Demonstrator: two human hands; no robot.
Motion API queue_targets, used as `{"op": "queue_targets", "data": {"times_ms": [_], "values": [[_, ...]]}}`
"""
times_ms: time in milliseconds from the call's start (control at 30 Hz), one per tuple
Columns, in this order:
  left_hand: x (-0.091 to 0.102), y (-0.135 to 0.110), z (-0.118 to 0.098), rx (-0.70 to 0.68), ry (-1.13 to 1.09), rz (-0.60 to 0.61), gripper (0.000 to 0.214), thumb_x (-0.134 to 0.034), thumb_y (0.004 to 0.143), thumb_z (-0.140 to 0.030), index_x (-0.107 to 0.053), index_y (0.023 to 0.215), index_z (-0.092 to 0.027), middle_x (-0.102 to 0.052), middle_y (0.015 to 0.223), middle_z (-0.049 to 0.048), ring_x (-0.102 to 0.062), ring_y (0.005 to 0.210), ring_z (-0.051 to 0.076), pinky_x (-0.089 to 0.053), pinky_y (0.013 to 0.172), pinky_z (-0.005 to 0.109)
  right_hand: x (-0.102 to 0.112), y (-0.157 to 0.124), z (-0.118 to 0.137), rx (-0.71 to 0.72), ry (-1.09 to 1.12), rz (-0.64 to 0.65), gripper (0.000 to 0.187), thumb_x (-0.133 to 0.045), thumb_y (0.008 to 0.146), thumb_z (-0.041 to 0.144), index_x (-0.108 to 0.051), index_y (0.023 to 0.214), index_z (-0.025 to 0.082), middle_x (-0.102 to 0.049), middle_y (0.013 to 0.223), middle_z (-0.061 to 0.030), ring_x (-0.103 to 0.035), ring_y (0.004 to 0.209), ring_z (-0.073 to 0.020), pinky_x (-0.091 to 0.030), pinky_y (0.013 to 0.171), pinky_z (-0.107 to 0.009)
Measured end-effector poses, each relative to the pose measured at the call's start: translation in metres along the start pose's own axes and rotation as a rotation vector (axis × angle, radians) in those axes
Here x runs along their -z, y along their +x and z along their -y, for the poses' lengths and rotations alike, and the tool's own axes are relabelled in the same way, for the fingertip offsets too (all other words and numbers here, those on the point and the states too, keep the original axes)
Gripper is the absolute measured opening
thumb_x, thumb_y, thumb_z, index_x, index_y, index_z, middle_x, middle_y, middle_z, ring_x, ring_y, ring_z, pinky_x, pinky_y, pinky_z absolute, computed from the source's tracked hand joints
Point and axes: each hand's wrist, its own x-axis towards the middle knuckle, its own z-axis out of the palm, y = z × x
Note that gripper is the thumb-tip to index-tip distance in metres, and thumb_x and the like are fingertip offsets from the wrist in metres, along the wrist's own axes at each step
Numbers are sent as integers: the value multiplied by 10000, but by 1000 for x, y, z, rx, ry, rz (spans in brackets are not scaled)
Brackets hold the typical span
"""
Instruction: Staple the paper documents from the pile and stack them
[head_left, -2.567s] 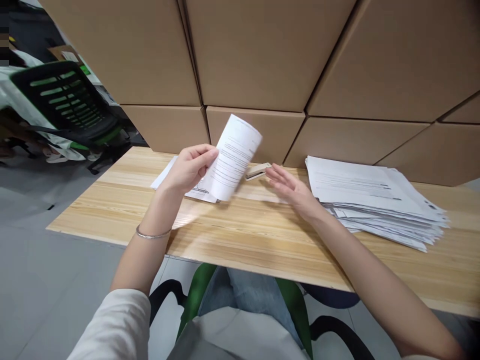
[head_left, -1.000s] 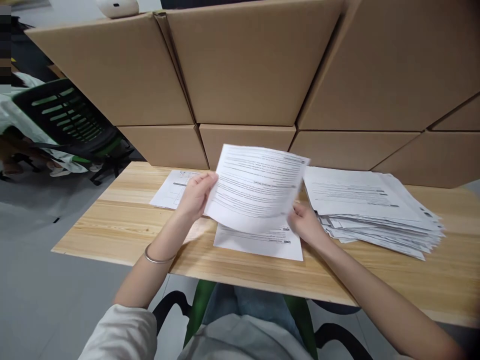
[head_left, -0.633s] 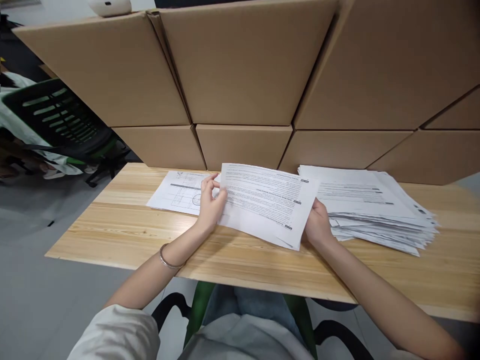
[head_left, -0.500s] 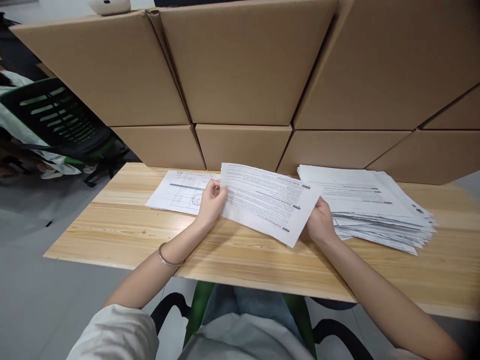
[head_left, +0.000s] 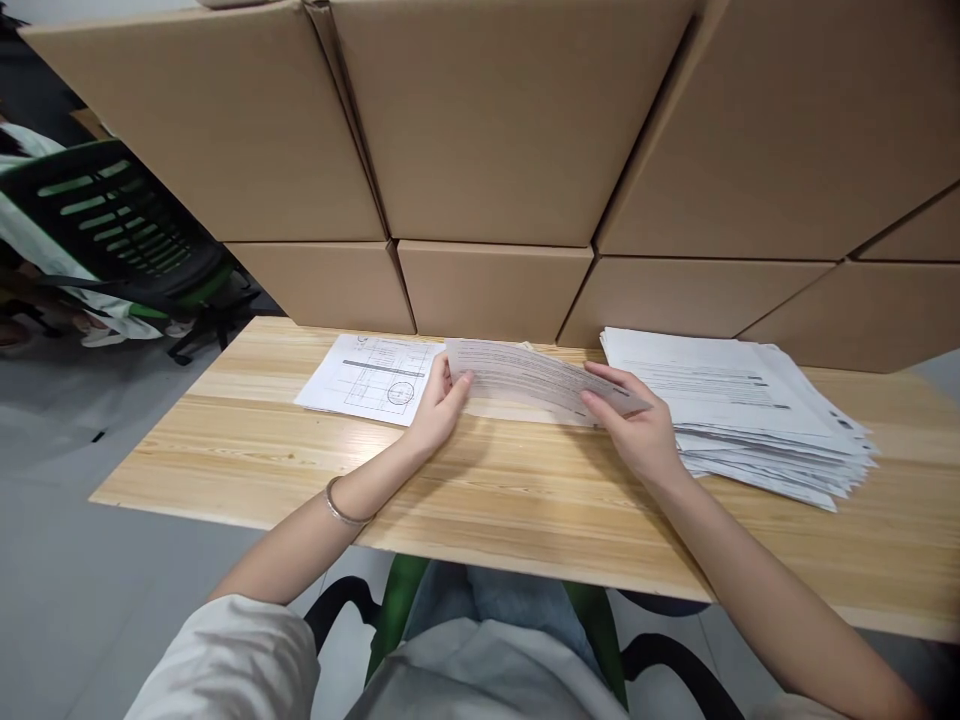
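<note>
A printed sheet of paper (head_left: 525, 378) is held between my two hands above the middle of the table, tipped so that its face looks narrow and shaded. My left hand (head_left: 441, 405) pinches its left edge between thumb and fingers. On the right side, my right hand (head_left: 637, 420) grips the sheet with the thumb on top. Just left of my left hand lies a paper with a line drawing (head_left: 367, 378), showing a circle and a dark bar. Beyond my right hand rests an uneven stack of printed papers (head_left: 720, 385).
Large cardboard boxes (head_left: 495, 290) form a wall along the back of the wooden table (head_left: 480, 510). A green and black chair (head_left: 120, 225) stands on the floor at the left, with part of another person (head_left: 52, 255) beyond it.
The sheet has tipped from facing me to lying flatter. My right hand has shifted its hold, its thumb now over the paper. My left hand has moved slightly right.
</note>
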Motion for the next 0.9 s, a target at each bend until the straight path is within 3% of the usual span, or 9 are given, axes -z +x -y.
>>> {"op": "queue_targets", "data": {"times_ms": [233, 300, 367, 467, 533, 600, 700, 900], "values": [[-3, -1, -1, 24, 169, -42, 330, -483, 977, -401, -515, 1224, -184, -656, 1249, 119, -599, 1202, 211, -450, 1063, 359, -2, -3, -6, -112, -14, 47, 366, -644, 864, 538, -724, 874, 182, -752, 877, -86, -687, 852, -249, -567, 799, -398], [-1, -2, -5, 49, 209, -92, 412, -486, 974, -374, -469, 1336, -178, -654, 1246, 125, -613, 1170, 217, -470, 1030, 362, -1, -7, -3, -115, 1, 47, 391, -662, 856, 524, -729, 1012, 172, -756, 955, -99, -685, 858, -249, -567, 768, -391], [2, -3, -9, 102, 316, -84, 479, -464, 976, -320, -422, 1433, -183, -651, 1258, 126, -612, 1173, 228, -466, 1034, 373, 0, -11, 2, -122, -34, 63, 528, -663, 862, 489, -651, 1294, 187, -752, 984, -87, -674, 786, -224, -557, 711, -372], [7, -5, -16, 213, 572, 71, 452, -409, 959, -211, -521, 1394, -156, -661, 1241, 151, -610, 1190, 274, -451, 1047, 403, 2, -15, 12, -141, -214, 168, 684, -596, 889, 419, -456, 1529, 221, -654, 660, 16, -534, 504, -169, -480, 554, -328], [8, -7, -19, 273, 771, 181, 430, -392, 934, -164, -590, 1313, -112, -669, 1163, 189, -638, 1109, 316, -476, 984, 431, 1, -16, 17, -131, -335, 280, 655, -536, 896, 371, -468, 1528, 213, -473, 477, 79, -428, 404, -157, -425, 510, -312], [8, -9, -22, 294, 931, 253, 418, -381, 914, -137, -610, 1260, -82, -665, 1080, 210, -655, 1006, 336, -497, 904, 438, 0, -16, 20, -99, -423, 369, 614, -491, 894, 326, -516, 1497, 209, -403, 445, 89, -419, 396, -159, -405, 517, -301], [6, -11, -24, 270, 1009, 306, 418, -360, 897, -106, -611, 1232, -96, -657, 1027, 199, -653, 964, 328, -503, 866, 423, -3, -16, 19, -63, -516, 438, 586, -454, 896, 288, -553, 1466, 192, -446, 475, 66, -482, 445, -173, -381, 526, -281], [9, -9, -14, 186, 922, 256, 490, -350, 932, -160, -550, 1374, -86, -651, 1113, 197, -635, 1062, 321, -500, 959, 437, -4, -15, 17, 2, -639, 494, 559, -415, 909, 247, -561, 1443, 165, -500, 498, 41, -523, 482, -189, -364, 537, -276]]}}
